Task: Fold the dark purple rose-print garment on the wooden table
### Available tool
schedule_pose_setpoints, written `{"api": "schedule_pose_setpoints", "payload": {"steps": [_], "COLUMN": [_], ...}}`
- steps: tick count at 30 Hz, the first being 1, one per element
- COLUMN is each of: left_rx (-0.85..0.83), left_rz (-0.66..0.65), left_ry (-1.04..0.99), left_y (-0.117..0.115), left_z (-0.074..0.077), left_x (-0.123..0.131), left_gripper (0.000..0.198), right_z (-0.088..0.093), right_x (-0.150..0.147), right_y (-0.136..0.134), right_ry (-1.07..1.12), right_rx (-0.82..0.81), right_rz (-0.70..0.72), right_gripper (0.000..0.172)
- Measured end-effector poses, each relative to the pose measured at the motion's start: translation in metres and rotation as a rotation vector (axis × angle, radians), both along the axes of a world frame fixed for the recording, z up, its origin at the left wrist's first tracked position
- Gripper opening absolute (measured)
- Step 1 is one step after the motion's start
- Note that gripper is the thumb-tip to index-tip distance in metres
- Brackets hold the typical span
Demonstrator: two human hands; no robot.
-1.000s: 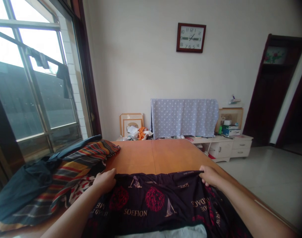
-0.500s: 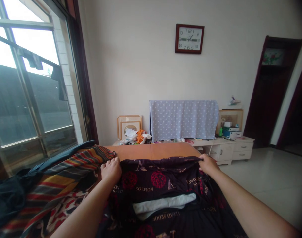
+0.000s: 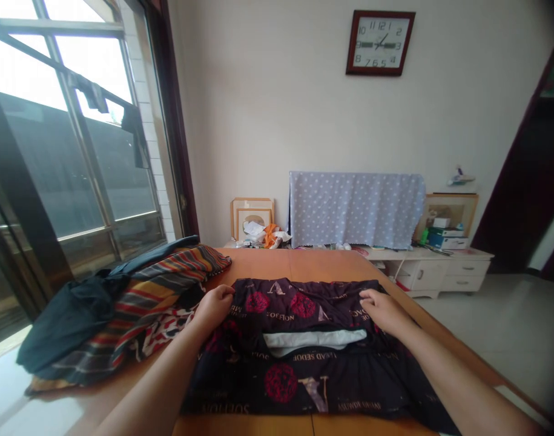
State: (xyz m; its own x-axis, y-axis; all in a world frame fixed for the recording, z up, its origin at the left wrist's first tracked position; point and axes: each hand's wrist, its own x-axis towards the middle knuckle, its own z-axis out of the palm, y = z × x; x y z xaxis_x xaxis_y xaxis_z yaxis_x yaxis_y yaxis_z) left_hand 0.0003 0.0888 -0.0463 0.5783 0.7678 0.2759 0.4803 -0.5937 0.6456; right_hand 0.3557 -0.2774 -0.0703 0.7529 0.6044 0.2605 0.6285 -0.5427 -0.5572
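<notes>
A dark cloth garment (image 3: 299, 363) with red round prints and pale lettering lies folded on the orange wooden table (image 3: 267, 263), a pale lining strip (image 3: 315, 339) showing at the fold. My left hand (image 3: 213, 307) grips the garment's upper left edge. At its upper right edge, my right hand (image 3: 382, 310) holds the fabric between its fingers. To the left of my left hand lies a heap of striped cloth (image 3: 168, 284), with a dark blue garment (image 3: 72, 318) beyond it.
A large window (image 3: 72, 139) fills the left side. Past the table's far edge stands a low white cabinet (image 3: 440, 272) holding a polka-dot cloth, picture frames and boxes. A tiled floor (image 3: 499, 327) lies to the right of the table.
The garment's top layer has come down and towards the table's near side, forming a flatter fold. Both hands moved with it, and the view tilted down less steeply.
</notes>
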Motion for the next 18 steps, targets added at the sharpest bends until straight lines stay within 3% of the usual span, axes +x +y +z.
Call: {"api": "schedule_pose_setpoints", "payload": {"steps": [3,7,12,18], "left_rx": [-0.149,-0.216,0.073,0.238], "left_rz": [-0.163,-0.324,-0.209,-0.066], "left_ry": [-0.133,-0.080,0.176,0.408], "left_y": [-0.026,-0.057,-0.069,-0.079], "left_z": [0.002,0.003,0.001,-0.001], "left_x": [-0.026,-0.058,-0.089,-0.116], "left_gripper": [0.041,0.048,0.026,0.018], "right_z": [0.000,0.000,-0.004,-0.030], "right_x": [-0.027,-0.065,-0.092,-0.079], "right_y": [-0.009,-0.029,-0.063,-0.103], "right_ry": [-0.016,-0.059,-0.112,-0.012], "right_rx": [-0.035,-0.066,-0.106,-0.020], "right_rz": [0.044,0.051,-0.035,-0.170], "right_gripper": [0.034,0.035,0.037,0.036]}}
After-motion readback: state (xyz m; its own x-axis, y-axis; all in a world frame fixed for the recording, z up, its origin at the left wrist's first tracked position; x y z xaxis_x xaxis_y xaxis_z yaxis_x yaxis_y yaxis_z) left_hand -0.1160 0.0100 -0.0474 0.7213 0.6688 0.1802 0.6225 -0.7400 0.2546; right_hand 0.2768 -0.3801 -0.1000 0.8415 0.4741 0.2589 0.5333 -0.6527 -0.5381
